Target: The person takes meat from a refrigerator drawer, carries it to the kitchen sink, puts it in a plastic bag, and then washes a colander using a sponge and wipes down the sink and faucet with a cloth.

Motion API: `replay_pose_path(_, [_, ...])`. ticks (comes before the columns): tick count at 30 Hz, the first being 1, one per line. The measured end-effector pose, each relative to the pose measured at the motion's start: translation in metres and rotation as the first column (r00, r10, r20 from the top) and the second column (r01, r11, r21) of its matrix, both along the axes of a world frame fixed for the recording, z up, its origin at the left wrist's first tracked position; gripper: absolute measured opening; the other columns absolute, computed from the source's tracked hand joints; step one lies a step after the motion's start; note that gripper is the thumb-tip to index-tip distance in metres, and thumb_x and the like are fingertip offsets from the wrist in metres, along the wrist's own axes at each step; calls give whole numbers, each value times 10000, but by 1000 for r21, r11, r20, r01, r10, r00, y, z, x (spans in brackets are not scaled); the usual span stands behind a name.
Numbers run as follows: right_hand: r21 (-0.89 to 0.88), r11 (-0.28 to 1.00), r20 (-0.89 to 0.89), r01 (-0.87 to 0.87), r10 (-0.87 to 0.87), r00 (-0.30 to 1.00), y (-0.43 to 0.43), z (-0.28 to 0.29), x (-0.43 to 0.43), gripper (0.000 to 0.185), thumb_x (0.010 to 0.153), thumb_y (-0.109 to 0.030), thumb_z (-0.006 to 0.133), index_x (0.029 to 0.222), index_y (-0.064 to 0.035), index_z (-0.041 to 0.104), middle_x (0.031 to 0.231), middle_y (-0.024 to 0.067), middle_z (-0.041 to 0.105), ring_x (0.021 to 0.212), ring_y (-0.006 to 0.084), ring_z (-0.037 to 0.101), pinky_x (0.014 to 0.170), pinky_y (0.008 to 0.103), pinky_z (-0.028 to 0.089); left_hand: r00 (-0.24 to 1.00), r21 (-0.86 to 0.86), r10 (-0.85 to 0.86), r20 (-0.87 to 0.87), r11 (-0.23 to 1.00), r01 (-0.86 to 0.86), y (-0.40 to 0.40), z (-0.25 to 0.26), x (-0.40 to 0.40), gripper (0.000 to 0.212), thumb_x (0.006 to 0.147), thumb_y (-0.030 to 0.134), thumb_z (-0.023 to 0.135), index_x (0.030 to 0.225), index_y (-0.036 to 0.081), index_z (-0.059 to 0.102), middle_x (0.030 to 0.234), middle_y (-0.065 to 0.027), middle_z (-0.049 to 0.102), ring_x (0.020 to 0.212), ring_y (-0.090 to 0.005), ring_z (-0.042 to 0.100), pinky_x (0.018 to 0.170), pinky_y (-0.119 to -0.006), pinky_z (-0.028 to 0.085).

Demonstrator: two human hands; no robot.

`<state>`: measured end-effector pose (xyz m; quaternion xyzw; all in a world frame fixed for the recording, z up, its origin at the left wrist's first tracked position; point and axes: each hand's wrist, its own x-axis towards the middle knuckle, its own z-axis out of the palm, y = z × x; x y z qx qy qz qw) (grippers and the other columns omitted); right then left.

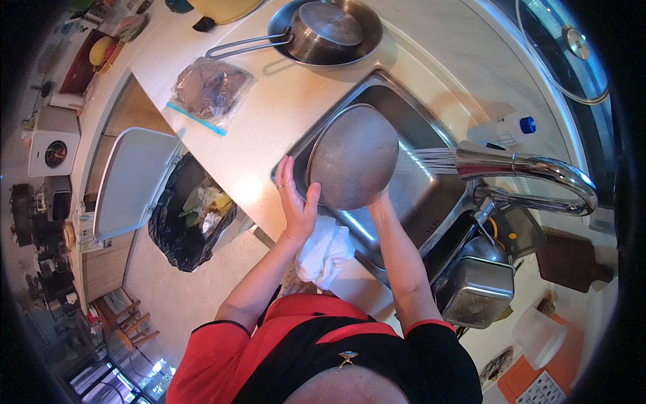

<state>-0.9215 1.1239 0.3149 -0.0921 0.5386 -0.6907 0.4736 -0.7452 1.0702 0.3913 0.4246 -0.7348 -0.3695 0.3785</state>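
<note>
A round metal mesh strainer [353, 156] is tilted over the stainless steel sink [404, 212], its domed mesh towards me. Water sprays from the chrome faucet [484, 161] against its right side. My left hand [298, 202] is at the strainer's left rim, thumb and fingers apart; whether it grips the rim is hard to tell. My right hand [379, 196] is at the lower right edge, its fingers hidden behind the mesh, and seems to support it. A white cloth [325, 252] hangs by the sink's near edge, below the strainer.
A metal pan [373, 35] holding an upturned saucepan [328, 30] stands beyond the sink. A zip bag [212, 91] lies on the counter. An open, black-lined trash bin [176, 222] is at left. Metal containers [479, 293] stand at right, a blue-capped bottle [504, 129] behind the faucet.
</note>
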Motion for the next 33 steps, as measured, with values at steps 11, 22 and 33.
replay_pose_path(11, [-44, 940, 444, 339, -286, 849, 16, -55, 4, 442, 940, -310, 310, 1329, -101, 339, 1346, 81, 369, 1216, 263, 360, 1012, 433, 296, 988, 126, 26, -153, 992, -6, -10, -36, 12, 498, 922, 252, 381, 1318, -39, 299, 1396, -214, 245, 1310, -323, 222, 1068, -390, 177])
replay_pose_path(22, [-94, 937, 505, 338, -247, 827, -4, -5, 48, 464, 940, -303, 270, 1352, -94, 315, 1413, 81, 292, 1300, 263, 250, 1072, 412, 172, 991, -2, 84, -99, 996, -85, -44, -57, 26, 541, 934, 356, 277, 1330, -10, 311, 1373, -194, 322, 1306, -352, 217, 1076, -427, 116])
replay_pose_path(33, [-159, 982, -606, -98, -19, 795, 10, -66, 42, 417, 920, -238, 348, 1311, -103, 391, 1385, 68, 349, 1287, 223, 294, 1045, 358, 245, 995, -4, 54, -89, 998, -55, -46, -58, 23, 562, 937, 393, 237, 1316, -11, 329, 1331, -169, 392, 1287, -337, 269, 1075, -434, 101])
